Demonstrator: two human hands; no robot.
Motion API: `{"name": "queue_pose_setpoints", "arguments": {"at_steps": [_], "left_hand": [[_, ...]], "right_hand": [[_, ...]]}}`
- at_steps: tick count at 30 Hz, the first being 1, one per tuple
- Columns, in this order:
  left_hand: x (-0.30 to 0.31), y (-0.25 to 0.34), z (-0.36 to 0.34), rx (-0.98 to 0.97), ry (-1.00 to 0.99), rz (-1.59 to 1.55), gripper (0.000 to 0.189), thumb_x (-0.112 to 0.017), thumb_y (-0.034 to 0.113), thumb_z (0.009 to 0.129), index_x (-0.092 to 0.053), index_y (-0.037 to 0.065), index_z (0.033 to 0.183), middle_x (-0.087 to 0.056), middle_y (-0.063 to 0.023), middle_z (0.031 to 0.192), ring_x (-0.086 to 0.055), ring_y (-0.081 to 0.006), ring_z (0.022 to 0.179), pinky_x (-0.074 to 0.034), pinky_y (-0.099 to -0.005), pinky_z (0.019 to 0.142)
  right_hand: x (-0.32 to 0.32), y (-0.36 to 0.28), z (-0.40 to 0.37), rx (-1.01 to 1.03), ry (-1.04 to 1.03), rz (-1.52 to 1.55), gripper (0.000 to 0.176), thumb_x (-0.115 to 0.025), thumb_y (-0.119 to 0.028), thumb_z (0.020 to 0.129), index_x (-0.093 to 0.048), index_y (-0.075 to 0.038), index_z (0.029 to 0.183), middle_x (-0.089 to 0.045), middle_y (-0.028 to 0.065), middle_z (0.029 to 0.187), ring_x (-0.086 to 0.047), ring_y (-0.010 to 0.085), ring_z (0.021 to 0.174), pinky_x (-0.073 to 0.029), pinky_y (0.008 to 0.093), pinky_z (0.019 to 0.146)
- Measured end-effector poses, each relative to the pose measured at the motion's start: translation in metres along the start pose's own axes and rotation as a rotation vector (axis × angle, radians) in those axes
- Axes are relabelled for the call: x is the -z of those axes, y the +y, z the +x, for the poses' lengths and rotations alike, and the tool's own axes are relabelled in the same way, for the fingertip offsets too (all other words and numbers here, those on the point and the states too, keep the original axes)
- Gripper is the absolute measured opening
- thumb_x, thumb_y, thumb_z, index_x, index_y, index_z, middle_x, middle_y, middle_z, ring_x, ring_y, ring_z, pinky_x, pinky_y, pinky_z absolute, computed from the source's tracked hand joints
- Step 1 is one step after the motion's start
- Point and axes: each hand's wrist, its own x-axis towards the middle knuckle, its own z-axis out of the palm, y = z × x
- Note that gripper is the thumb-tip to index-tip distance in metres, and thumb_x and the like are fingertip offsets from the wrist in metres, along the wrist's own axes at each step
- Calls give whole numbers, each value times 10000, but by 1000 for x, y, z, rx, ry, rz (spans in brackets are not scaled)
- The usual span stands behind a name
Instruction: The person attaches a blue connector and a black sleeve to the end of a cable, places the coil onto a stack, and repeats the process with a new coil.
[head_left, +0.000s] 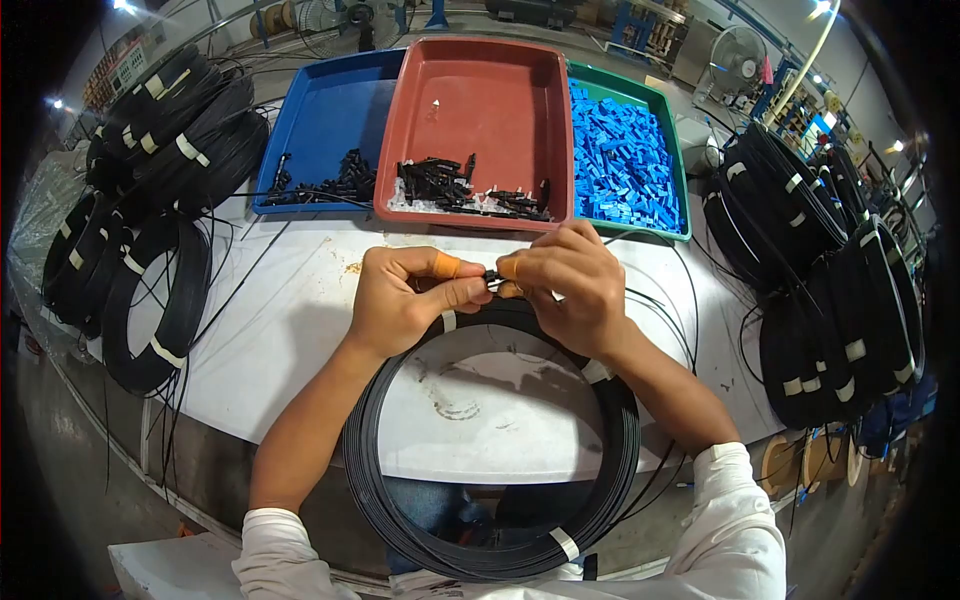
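Observation:
Above the far rim of a large black cable coil (362, 440), my two hands meet fingertip to fingertip. My left hand (420, 300) pinches a small black part (491, 277) between thumb and forefinger. From the other side, my right hand (570, 285) has its fingers closed at the same part, with a thin cable near it. Orange tape wraps a finger on each hand. White bands tie the coil, which lies on the white table (480, 400) and overhangs its near edge. The fingers partly hide the small part.
Behind my hands stand a blue tray (340, 100) and a red tray (485, 100) with black parts, and a green tray (684, 200) with blue pieces. Banded black coils are stacked at left (180, 300) and right (840, 330). Loose cables trail beside my right forearm.

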Motion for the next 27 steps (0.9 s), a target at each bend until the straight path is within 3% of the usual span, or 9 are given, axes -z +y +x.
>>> {"name": "queue_pose_setpoints", "arguments": {"at_steps": [3,5,8,9,11,13,14,17,27], "left_hand": [[-1,-3,-1,21,-13,-51,80,-739,-59,822,-742,-67,902,-749,-160,852,-747,-209,767,-613,-286,683],[0,-1,-2,-555,6,470,118,-735,-86,761,-758,-27,859,-757,-154,845,-754,-210,747,-612,-284,670],[3,2,-3,-747,-25,619,172,-731,-93,706,-770,7,840,-757,-146,832,-752,-219,715,-605,-279,652],[3,3,-4,-817,-45,704,173,-734,-92,705,-770,9,841,-757,-146,832,-751,-221,706,-604,-281,647],[3,1,-3,-788,-67,695,159,-739,-86,711,-767,5,837,-755,-145,822,-742,-215,684,-597,-269,634],[-2,0,-3,-453,84,506,127,-747,-68,733,-757,-3,842,-752,-142,814,-729,-199,662,-582,-259,608],[-3,-1,-2,-419,131,498,111,-765,-50,749,-744,-22,854,-746,-133,808,-722,-177,685,-571,-250,625],[5,-7,3,-623,110,627,124,-792,-26,748,-738,-30,860,-738,-117,792,-712,-149,711,-571,-256,667],[7,-8,2,-458,72,371,150,-802,-5,683,-680,-5,772,-681,-93,714,-664,-152,605,-558,-256,599]], "right_hand": [[-2,-3,-3,160,17,-112,214,-772,-6,664,-674,-79,840,-700,7,797,-595,164,657,-436,341,681],[5,-10,1,105,-26,-61,206,-785,6,660,-700,-55,838,-723,44,808,-623,179,668,-448,339,687],[10,-20,3,-612,-169,444,188,-809,26,693,-745,-21,863,-739,125,815,-669,207,682,-487,331,682],[10,-20,3,-614,-171,442,188,-809,26,693,-745,-21,863,-739,125,815,-669,207,682,-487,331,682],[12,-16,5,-616,-214,458,184,-816,16,697,-741,-20,860,-733,115,800,-660,194,671,-497,332,653],[6,-10,0,-430,-169,355,200,-811,16,703,-731,-28,881,-721,103,784,-654,207,664,-498,333,632],[2,-9,-3,-343,-135,248,216,-805,22,703,-723,-33,896,-713,96,780,-651,220,662,-496,336,633],[-5,-7,-7,-252,-74,160,245,-797,27,696,-709,-39,914,-704,88,785,-647,238,661,-496,342,622],[-7,-8,-7,-31,5,118,261,-763,41,669,-683,-29,907,-703,72,806,-642,200,622,-490,325,541]]}}
